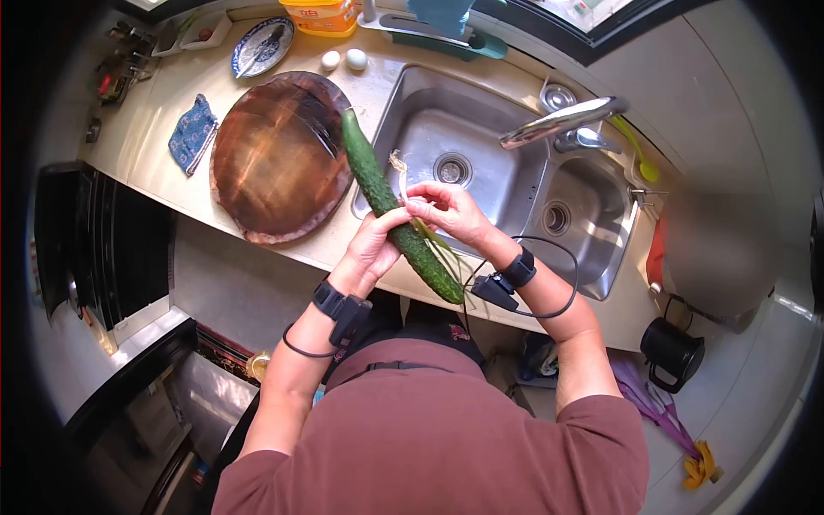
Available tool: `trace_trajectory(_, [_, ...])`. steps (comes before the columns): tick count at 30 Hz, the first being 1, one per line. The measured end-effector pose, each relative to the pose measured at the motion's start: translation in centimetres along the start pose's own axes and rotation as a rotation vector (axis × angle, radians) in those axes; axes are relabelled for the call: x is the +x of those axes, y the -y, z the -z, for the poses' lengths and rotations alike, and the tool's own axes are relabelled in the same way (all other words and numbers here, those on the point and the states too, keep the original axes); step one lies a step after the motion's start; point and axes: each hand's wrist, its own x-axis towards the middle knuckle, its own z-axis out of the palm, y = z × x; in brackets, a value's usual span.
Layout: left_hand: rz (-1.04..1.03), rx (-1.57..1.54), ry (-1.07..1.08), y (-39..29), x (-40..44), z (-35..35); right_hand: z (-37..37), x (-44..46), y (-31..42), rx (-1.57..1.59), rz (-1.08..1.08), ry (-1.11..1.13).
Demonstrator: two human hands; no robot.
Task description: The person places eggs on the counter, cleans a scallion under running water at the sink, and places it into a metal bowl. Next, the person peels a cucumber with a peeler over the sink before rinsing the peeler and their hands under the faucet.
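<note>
A long green cucumber (pixel 365 163) slants across the front of the sink, its bumpy lower end nearest my body. My left hand (pixel 375 246) is closed around its middle. A thin scallion (pixel 402 182) lies along the cucumber, its pale root end up and its green leaves trailing below my hands. My right hand (pixel 448 213) pinches the scallion's white stem between thumb and fingers, close beside my left thumb. Whether my left hand also grips the scallion is hard to see.
A double steel sink (pixel 506 94) with a chrome faucet (pixel 566 120) lies ahead. To the left are a round wooden chopping board (pixel 279 159), a blue cloth (pixel 193 136), a patterned plate (pixel 251 58) and two eggs (pixel 356 59). A black mug (pixel 672 348) stands far right.
</note>
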Motion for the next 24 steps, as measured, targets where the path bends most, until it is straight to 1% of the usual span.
trace_trajectory(2, [0.029,0.002,0.002,1.1,0.7,-0.4,1.1,-0.9,-0.7,-0.016,0.015,-0.025])
trace_trajectory(3, [0.063,0.004,0.054,1.6,1.2,-0.2,1.7,-1.4,-0.5,0.004,0.014,-0.023])
trace_trajectory(4, [0.070,0.015,0.058,1.6,1.4,-1.2,2.0,-2.1,0.2,0.183,-0.065,-0.012])
trace_trajectory(6, [0.129,0.083,0.119,1.5,2.2,-2.4,3.0,-2.9,1.0,0.271,-0.150,-0.054])
trace_trajectory(7, [0.165,0.092,0.112,1.6,2.9,-2.5,3.4,-3.3,1.2,0.282,-0.160,-0.111])
trace_trajectory(8, [0.185,0.117,0.146,1.5,3.7,-2.4,4.0,-3.6,1.3,0.282,-0.127,-0.116])
trace_trajectory(10, [0.221,0.199,0.144,1.1,4.6,-3.0,5.5,-3.8,0.4,0.302,-0.019,-0.219])
trace_trajectory(11, [0.233,0.210,0.170,0.8,5.0,-3.4,6.6,-4.2,0.2,0.267,-0.056,-0.301])
trace_trajectory(12, [0.240,0.214,0.147,0.7,5.5,-3.5,7.7,-4.6,-0.1,0.319,-0.031,-0.409])
trace_trajectory(14, [0.231,0.265,0.078,0.4,6.9,-3.2,9.2,-5.5,0.5,0.298,0.018,-0.657])
trace_trajectory(16, [0.212,0.213,-0.036,0.8,8.7,-2.7,11.3,-6.6,0.4,0.195,0.063,-0.787])
trace_trajectory(18, [0.153,0.157,-0.022,2.1,11.6,-0.6,12.1,-7.6,0.4,0.142,0.137,-0.829])
trace_trajectory(20, [0.184,0.037,-0.056,3.6,14.2,1.2,12.5,-8.5,0.3,0.056,0.218,-0.859])
trace_trajectory(22, [0.211,0.006,-0.088,5.0,16.6,3.1,12.0,-9.1,0.3,-0.030,0.265,-0.873])
trace_trajectory(24, [0.231,0.024,-0.151,6.7,19.3,5.7,12.1,-9.4,-0.6,-0.110,0.239,-0.881])
